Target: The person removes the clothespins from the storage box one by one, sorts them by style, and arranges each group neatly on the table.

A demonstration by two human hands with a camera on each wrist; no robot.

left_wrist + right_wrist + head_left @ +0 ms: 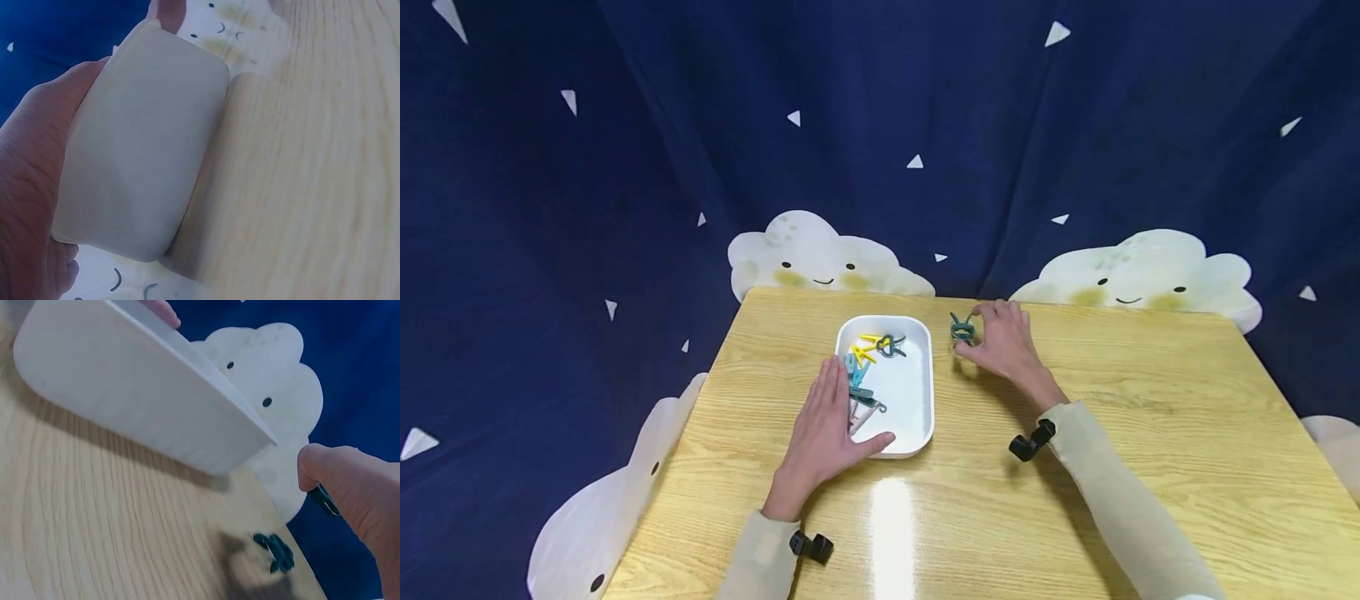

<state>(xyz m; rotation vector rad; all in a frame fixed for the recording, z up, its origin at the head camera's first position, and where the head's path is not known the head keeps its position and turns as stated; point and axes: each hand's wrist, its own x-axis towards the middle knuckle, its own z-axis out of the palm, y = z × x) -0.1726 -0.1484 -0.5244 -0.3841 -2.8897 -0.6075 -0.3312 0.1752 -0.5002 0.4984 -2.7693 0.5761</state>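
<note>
A white plastic tray (917, 417) stands on the table with several clips inside. My left hand (823, 425) rests on its left and near rim, fingers straight along the left side and thumb stretched over the front corner. Right of the tray, thumb and fingers of my right hand (1003, 337) pinch a dark green clip (324, 501), mostly hidden behind the thumb in the right wrist view. Below it, another dark green clip (276, 553) lies on the table. From the head, green clip parts (962, 331) overlap between the fingertips.
Inside the tray are yellow clips (862, 355), a dark grey-green clip (889, 346), light blue clips (859, 372) and pale clips (862, 419). The wooden table (1150, 433) ends at a dark blue curtain (880, 100) with white cloud shapes along the back edge.
</note>
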